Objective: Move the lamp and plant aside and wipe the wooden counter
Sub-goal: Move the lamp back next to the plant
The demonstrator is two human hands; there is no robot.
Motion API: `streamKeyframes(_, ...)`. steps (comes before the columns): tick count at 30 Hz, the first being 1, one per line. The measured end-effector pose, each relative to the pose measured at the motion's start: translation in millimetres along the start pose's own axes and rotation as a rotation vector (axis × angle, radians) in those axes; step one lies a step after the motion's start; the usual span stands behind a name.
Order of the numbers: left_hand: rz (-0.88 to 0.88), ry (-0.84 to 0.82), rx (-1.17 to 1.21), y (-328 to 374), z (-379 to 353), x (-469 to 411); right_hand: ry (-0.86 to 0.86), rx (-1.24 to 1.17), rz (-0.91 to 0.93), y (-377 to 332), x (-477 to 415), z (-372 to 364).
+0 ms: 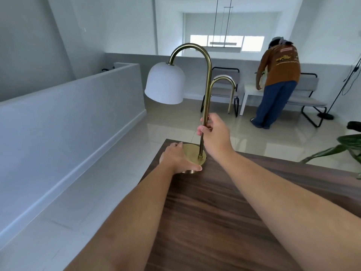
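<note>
Head view shows a gold metal lamp with a curved neck and a white bell-shaped shade [205, 90] standing at the far left corner of the dark brown wooden counter [224, 212]. Both hands are on the lamp. Right hand [214, 133] is wrapped around the thin gold pole, low down, a bit above the round base, with the fingers [202, 132] curled around the far side of the pole. Left hand [176, 159] lies over the left edge of the round gold base, palm down, with the thumb along the near rim, so it grips the base. Both bare arms reach straight forward from the bottom of the picture, the left one over the counter's left edge and the right one over the wood. Lamp pole stands upright, so its long line goes up and down. At the top the pole bends over to the left, and the white shade hangs there with its open end facing down. A smaller gold hook bends to the right. Green leaves of a plant [340, 147] show at the right edge, well apart from the hands. Far back, a person in a brown top and blue trousers [277, 83] bends over a white table [248, 92].
</note>
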State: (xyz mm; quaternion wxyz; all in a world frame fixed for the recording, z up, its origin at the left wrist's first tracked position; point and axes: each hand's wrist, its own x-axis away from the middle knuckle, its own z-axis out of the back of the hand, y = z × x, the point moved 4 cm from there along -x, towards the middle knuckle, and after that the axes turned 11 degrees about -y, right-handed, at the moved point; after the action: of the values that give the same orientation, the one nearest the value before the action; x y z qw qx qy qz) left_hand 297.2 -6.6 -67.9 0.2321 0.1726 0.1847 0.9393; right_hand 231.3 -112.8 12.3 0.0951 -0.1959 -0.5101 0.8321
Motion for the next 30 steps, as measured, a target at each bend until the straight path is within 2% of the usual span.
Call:
streamKeyframes(6,-0.006,0.074,-0.064,24.9,-0.1,26.9,0.012,-0.029,0.048,-10.6,24.6,29.0)
streamKeyframes(16,-0.052,0.077,-0.055,129.8,-37.3,104.1,0.060,-0.052,0.021,-22.4,104.0,134.9)
streamKeyframes(23,-0.063,-0.006,-0.045,180.2,-102.9,144.8,0.123,-0.056,-0.052,13.7,169.1,186.1)
streamKeyframes(30,-0.059,-0.023,-0.032,202.2,-139.9,161.2,0.150,-0.048,-0.083,45.0,191.7,205.8)
